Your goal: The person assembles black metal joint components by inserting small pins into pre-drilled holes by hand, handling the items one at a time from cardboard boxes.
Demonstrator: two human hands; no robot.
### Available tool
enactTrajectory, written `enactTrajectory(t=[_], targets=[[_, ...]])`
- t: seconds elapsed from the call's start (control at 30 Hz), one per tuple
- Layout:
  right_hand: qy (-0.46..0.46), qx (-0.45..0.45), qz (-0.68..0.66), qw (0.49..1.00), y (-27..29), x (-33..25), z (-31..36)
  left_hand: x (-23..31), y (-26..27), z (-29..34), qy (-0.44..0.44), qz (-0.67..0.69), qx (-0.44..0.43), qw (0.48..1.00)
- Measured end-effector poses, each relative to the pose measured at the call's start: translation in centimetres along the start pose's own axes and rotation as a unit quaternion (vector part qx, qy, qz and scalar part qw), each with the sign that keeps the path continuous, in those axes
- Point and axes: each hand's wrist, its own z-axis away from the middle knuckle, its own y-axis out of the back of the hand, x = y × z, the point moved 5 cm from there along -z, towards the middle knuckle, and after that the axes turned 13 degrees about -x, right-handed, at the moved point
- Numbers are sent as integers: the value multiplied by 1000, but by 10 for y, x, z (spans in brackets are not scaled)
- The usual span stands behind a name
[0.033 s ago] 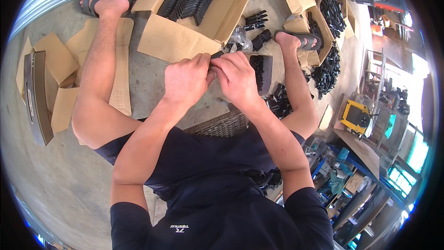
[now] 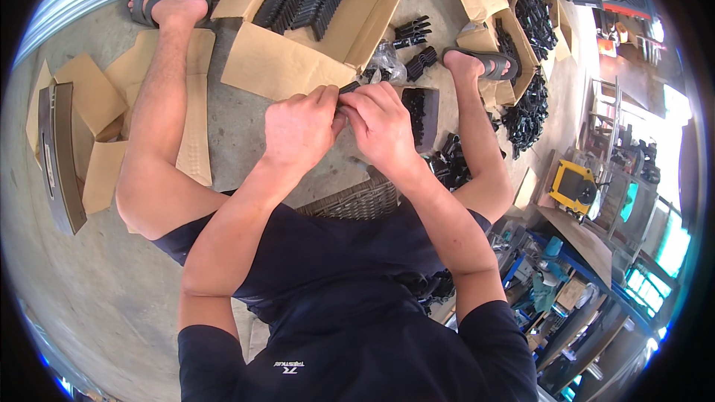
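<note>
Hands (image 2: 302, 130) unmoved, dark piece (image 2: 348, 90) between, open carton (image 2: 287, 65) ahead, box (image 2: 433, 117) partly hidden

Bright light, washed-out glare at right, fisheye-bent edges

Held piece (image 2: 343, 103), centre of frame: black.
Open box (image 2: 290, 63), upper centre: plain cardboard tan.
Rows of parts (image 2: 328, 0) in that box: glossy black, slanted-stripe pattern.
Loose heap (image 2: 527, 115), upper right: black.
Sandals (image 2: 488, 67), upper left and upper right: dark grey.
Wicker (image 2: 357, 202), centre: grey-brown weave.
Shirt (image 2: 372, 335), lower centre: navy-black, small white print.
Machine (image 2: 570, 184), right: bright yellow and black.
Floor (image 2: 89, 290), left: mottled grey.
</note>
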Motion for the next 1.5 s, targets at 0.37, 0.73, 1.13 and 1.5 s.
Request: enactTrajectory(t=[0.37,0.73,1.13,1.5], targets=[[-139,32,-132,981,16,31,18,0,2,0,17,53,17,998],[-152,7,-680,717,-30,47,41,2,13,7,6,277,-48,960],[-185,45,-656,731,-14,38,40,3,13,10,-75,445,3,892],[-302,28,-466,831,11,87,22,-9,0,4,31,689,-20,724]])
